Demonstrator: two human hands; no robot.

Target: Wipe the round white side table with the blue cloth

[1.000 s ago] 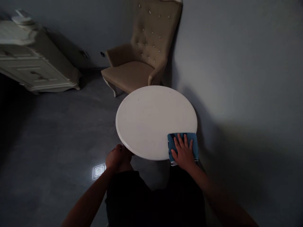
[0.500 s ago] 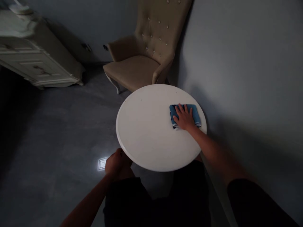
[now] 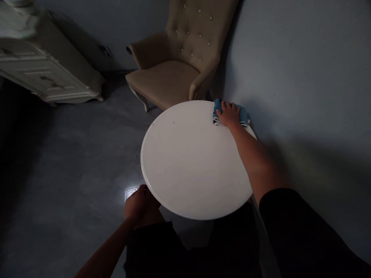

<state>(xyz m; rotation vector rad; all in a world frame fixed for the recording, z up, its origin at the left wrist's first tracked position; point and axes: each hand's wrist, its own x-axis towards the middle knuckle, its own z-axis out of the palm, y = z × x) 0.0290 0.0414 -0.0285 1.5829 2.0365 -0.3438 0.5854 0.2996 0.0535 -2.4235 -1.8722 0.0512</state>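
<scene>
A round white table [image 3: 188,162] stands in front of me in a dim room. My right hand [image 3: 228,114] lies flat on a folded blue cloth [image 3: 244,115] at the table's far right rim, close to the wall, with the arm stretched across the tabletop. My left hand [image 3: 136,204] grips the table's near left edge, fingers curled around the rim. My dark clothing fills the bottom of the view.
A beige tufted armchair [image 3: 174,65] stands just behind the table against the grey wall [image 3: 304,77]. A cream chest of drawers [image 3: 43,65] stands at the far left. The grey floor shows a small bright light reflection [image 3: 130,192] beside my left hand.
My right hand has pushed the blue cloth from the table's near right edge across the right side to the far right rim. My left hand has stayed on the near left edge.
</scene>
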